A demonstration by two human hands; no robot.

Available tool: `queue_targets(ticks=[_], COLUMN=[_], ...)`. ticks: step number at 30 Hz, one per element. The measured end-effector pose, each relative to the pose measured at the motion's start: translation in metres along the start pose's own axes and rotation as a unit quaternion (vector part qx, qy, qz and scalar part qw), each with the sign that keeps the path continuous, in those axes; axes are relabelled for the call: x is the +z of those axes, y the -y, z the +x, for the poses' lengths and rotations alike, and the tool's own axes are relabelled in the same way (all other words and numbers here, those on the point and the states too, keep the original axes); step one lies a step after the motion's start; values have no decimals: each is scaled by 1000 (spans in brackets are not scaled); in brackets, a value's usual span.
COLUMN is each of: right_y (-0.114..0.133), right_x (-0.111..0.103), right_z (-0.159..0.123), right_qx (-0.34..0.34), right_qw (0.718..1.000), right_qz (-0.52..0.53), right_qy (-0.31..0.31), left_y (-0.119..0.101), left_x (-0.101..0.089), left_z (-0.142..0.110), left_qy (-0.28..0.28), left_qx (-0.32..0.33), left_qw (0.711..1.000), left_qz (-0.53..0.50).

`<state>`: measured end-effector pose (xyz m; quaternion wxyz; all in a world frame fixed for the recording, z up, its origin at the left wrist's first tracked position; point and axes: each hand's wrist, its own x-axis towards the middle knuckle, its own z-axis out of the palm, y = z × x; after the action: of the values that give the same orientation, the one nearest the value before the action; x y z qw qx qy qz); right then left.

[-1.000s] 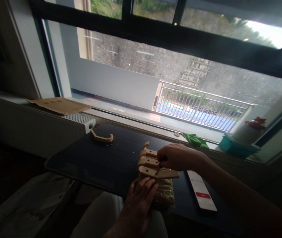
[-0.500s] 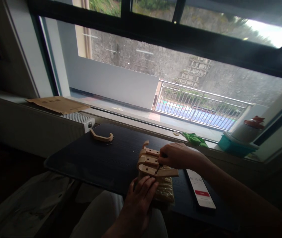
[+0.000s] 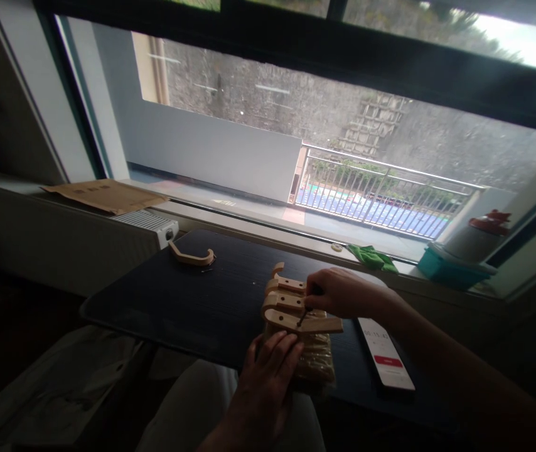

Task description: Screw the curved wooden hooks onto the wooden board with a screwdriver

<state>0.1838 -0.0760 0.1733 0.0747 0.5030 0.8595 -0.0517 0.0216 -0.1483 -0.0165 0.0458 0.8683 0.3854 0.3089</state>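
Note:
A thin, dark screwdriver (image 3: 302, 317) is in my right hand (image 3: 331, 292), whose fingers are closed round its handle. Its tip meets the nearest of several pale wooden hooks (image 3: 322, 326), by a hole. Those hooks lie side by side on a yellowish package (image 3: 317, 358) in shiny clear wrap. My left hand (image 3: 270, 367) curls over the package's near left part, fingertips close against the nearest hook; the thumb is mostly hidden. Apart from these, another wooden hook (image 3: 192, 257) lies at the table's far left, with small screws (image 3: 207, 270) beside it.
The dark table (image 3: 169, 307) stands against the window sill. A phone (image 3: 387, 358) showing a timer lies to the right. On the sill are a green cloth (image 3: 372, 258), a teal box (image 3: 454, 267) and a bottle (image 3: 475, 238). A brown envelope (image 3: 108, 194) rests above the radiator (image 3: 148, 221).
The view has tilted slightly downward. Both hands keep their places, with the right still closed on the screwdriver at the nearest hook.

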Motion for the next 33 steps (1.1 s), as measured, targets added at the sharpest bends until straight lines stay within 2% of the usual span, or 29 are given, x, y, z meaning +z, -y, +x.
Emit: queue_targets(ticks=[4, 13, 18, 25, 33], right_y=[2, 12, 5, 3, 12], right_x=[-2, -14, -7, -5, -15], right_z=[-4, -2, 2, 0, -2], right_qx=[10, -38, -16, 9, -58], right_qw=[1000, 999, 1000, 999, 997], right_qz=[-10, -32, -7, -34, -33], right_qy=[-8, 9, 0, -9, 27], left_y=[-2, -1, -2, -2, -2], left_x=[-3, -2, -2, -2, -1], left_z=[1, 0, 1, 1, 0], left_qy=[-5, -4, -7, -9, -14], left_qx=[2, 5, 2, 1, 8], left_qw=[1000, 1000, 1000, 1000, 1000], left_qz=[6, 9, 13, 13, 16])
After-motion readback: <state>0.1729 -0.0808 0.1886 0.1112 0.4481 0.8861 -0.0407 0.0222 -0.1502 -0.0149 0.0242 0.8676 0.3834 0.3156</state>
